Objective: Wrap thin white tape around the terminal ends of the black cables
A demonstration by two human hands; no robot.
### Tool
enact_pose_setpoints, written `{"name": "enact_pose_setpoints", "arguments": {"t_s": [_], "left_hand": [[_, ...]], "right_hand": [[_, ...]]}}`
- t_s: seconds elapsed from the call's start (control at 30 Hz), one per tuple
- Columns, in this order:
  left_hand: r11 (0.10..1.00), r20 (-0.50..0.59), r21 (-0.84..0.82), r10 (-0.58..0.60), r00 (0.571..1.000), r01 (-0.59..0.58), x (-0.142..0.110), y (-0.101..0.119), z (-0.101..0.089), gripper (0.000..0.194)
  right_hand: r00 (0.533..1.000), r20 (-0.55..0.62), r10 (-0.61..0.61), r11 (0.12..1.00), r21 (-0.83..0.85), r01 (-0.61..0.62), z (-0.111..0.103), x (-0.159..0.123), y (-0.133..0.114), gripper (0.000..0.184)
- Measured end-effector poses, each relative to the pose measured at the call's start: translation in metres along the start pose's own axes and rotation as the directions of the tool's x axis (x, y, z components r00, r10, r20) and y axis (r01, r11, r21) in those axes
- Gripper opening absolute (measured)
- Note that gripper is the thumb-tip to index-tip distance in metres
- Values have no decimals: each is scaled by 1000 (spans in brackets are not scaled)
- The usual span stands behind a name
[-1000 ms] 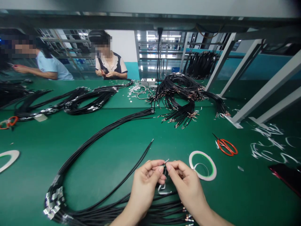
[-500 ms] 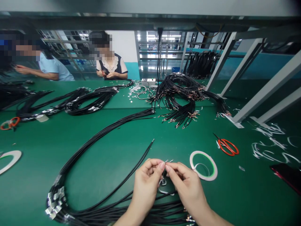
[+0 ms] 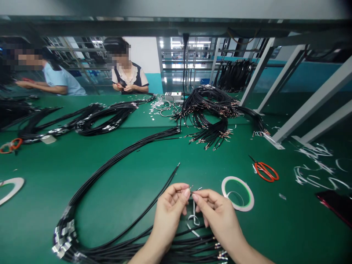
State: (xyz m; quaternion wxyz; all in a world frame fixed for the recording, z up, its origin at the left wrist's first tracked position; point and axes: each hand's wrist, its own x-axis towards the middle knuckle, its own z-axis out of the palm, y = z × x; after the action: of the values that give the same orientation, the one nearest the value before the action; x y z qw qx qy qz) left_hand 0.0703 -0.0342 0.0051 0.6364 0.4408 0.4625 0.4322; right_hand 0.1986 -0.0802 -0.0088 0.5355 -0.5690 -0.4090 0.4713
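Green desk (image 3: pixel 115 161) in a wiring workshop, seen from above the hands; a steel frame (image 3: pixel 310 106) stands at right, and a co-worker (image 3: pixel 128 75) and a second co-worker (image 3: pixel 59 79) sit across the desk, each with their hands raised over small work; the left hand (image 3: pixel 169 216) and right hand (image 3: pixel 218 216) are raised just above the near wire bundle (image 3: pixel 178 245), their fingertips closed from either side on a tiny silver terminal (image 3: pixel 192 189); a thin white strip (image 3: pixel 194 220) hangs just below them, though its link to the terminal cannot be told; the near bundle's long loop ends in flat metal pieces (image 3: pixel 64 234) at left, while a loose wire (image 3: pixel 162 194) runs up to a bare-looking tip beside the left hand; terminals tip many wire ends in the far heap (image 3: pixel 209 110), and a further wire group (image 3: pixel 96 117) lies at far left; finished and unfinished amounts cannot be counted, but tipped ends are plentiful and the near bundle's ends are only partly visible; a tape roll (image 3: pixel 238 193) lies just beside the right hand, with red scissors (image 3: pixel 265 171) and white scraps (image 3: pixel 313 172) farther right.
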Motion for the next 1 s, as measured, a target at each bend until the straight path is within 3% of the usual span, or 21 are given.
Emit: {"name": "enact_pose_setpoints", "arguments": {"t_s": [0.17,0.33,0.77,1.0], "left_hand": [[999,33,18,26,999,-26,3,-1,-4,27],[989,-3,121,86,996,-85,6,-9,-6,19],[995,-21,66,-69,997,70,3,-4,-3,23],[990,54,13,-141,989,140,2,4,-4,27]], "right_hand": [[999,-21,-41,998,-44,40,-3,0,-4,31],[998,-15,-59,993,-101,57,-4,1,-3,28],[995,-9,-102,981,-167,99,-1,3,4,23],[994,-11,-107,984,-143,104,-2,2,1,23]]}}
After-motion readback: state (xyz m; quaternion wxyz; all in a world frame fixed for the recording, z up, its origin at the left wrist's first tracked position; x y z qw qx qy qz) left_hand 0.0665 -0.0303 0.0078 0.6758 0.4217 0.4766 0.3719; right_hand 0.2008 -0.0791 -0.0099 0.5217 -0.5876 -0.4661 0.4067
